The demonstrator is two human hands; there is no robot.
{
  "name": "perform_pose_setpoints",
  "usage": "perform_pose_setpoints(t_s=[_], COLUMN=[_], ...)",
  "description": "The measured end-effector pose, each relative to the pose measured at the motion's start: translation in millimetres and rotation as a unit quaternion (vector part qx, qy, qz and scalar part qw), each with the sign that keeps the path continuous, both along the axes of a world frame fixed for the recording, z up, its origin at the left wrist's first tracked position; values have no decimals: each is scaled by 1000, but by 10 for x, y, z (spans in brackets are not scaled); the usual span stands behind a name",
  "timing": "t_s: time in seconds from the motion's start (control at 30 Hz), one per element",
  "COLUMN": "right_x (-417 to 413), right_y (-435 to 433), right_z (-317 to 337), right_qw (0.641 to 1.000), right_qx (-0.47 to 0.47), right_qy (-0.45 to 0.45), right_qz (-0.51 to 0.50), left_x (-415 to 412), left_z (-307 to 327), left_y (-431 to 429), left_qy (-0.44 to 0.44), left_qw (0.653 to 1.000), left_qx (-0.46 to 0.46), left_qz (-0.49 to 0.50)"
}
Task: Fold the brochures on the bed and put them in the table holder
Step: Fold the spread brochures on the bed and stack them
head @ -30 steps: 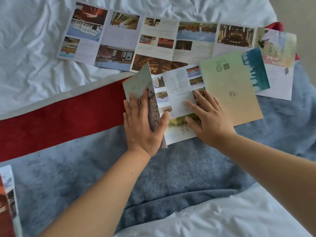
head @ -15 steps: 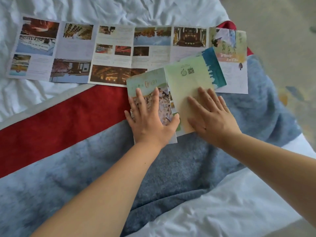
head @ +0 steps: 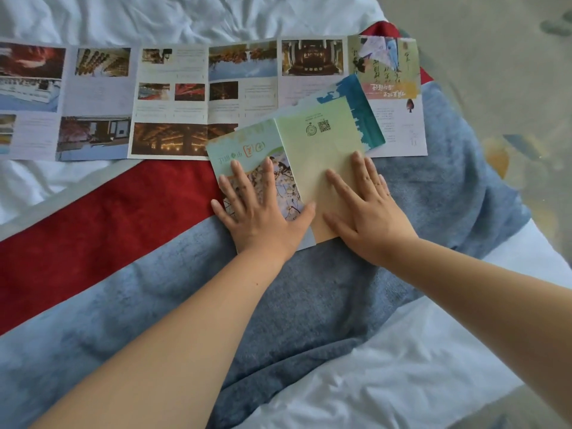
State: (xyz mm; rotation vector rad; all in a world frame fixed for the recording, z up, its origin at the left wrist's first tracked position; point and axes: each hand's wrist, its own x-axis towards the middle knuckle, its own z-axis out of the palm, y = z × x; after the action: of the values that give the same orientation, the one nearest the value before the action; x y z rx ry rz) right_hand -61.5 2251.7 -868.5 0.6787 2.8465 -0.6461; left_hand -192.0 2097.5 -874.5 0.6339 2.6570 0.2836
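A green brochure lies folded on the bed, with a flower-cover panel on the left and a pale green panel with a QR code on the right. My left hand presses flat on the flower panel, fingers spread. My right hand presses flat on the green panel beside it. Under the green brochure's far right corner lies a teal-edged sheet. Behind it a long unfolded brochure with many photo panels lies spread across the bed. No table holder is in view.
The bed has white sheets, a red runner and a blue-grey blanket. The bed's edge runs down the right side, with patterned carpet beyond it.
The left panel, lifted under my left hand one second ago, has folded over and now lies flat. The right green panel folded in too. Both hands now press flat; the camera view shifted right.
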Motion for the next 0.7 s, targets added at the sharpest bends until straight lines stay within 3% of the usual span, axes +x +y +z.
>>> perform_pose_setpoints(t_s=[0.4, 0.7], right_x=[-52, -153], right_y=[-351, -756], right_z=[68, 206], right_qw=[998, 992], right_qx=[-41, -104], right_qy=[-21, 20], right_qz=[-31, 62], left_x=[-62, -67], left_z=[160, 418], left_y=[-259, -602], left_qy=[-62, -164], left_qw=[989, 939], left_qx=[130, 297], left_qz=[20, 54])
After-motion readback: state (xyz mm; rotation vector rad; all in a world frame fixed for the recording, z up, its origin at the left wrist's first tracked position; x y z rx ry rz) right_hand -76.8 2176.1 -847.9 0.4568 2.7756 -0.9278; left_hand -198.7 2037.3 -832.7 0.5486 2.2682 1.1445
